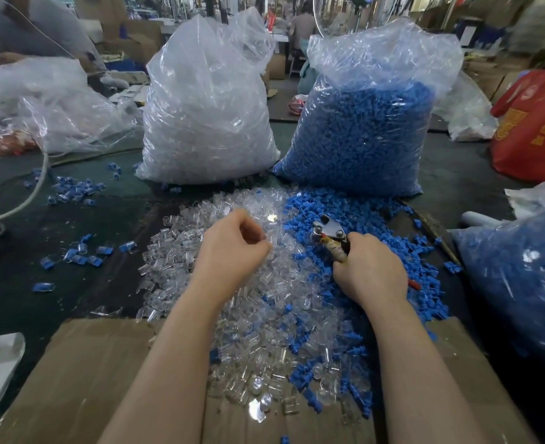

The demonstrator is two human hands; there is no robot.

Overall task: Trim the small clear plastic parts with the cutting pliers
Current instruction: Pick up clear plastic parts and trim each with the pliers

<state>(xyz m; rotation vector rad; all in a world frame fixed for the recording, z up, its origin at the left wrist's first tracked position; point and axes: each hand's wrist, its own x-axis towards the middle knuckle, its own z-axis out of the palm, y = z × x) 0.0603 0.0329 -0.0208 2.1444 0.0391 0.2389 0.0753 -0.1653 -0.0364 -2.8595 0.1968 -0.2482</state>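
A heap of small clear plastic parts (pixel 181 251) covers the middle of the table, mixed on its right side with small blue parts (pixel 377 216). My left hand (pixel 232 245) hovers over the clear heap with its fingers curled in; whether they pinch a clear part I cannot tell. My right hand (pixel 369 267) grips the handles of the cutting pliers (pixel 327 232), whose metal jaws point up and left over the blue parts. A red handle tip shows behind my right wrist.
A tall bag of clear parts (pixel 207 107) and a bag of blue parts (pixel 367 129) stand behind the heap. Another blue-filled bag (pixel 521 283) lies at right, a red bag (pixel 534 123) beyond it. Flat cardboard (pixel 88 379) lies under my forearms. Loose blue pieces (pixel 72 190) scatter left.
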